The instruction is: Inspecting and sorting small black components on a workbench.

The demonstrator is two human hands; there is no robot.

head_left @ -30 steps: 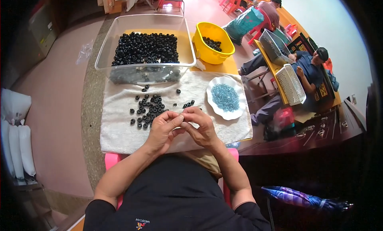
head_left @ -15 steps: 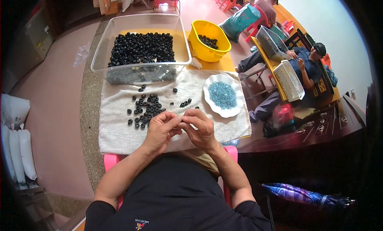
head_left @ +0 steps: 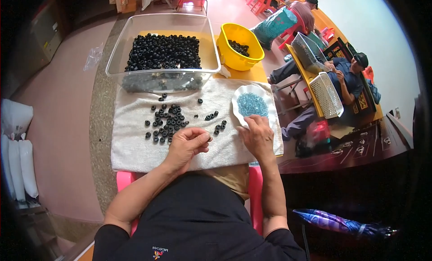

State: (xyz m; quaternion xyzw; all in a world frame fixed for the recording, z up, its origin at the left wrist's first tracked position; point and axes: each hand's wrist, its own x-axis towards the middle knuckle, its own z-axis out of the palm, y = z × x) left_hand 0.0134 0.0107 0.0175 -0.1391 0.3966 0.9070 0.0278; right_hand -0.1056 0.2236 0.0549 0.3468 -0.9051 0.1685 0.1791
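Observation:
My left hand is closed over the towel, thumb and forefinger pinching a small dark ring-shaped piece, mostly covered by the fingers. To the right, my right hand reaches over the near rim of a scalloped white plate. Its thumb is apart from the bent fingers, whose tips touch the small clear blue pieces heaped there. Loose black ring-shaped pieces lie beyond my left hand. A smaller group of black pieces sits between both hands.
A clear plastic bin of black pieces stands at the back, beside a yellow tub holding more. Beneath the work lies a white towel. Co-workers sit at the far right, one at a table with a white basket. A folded umbrella lies lower right.
My hands, together before, are now apart. The right has moved right to the plate, uncovering black pieces on the towel. My left hand has stayed near its place, keeping its pinch.

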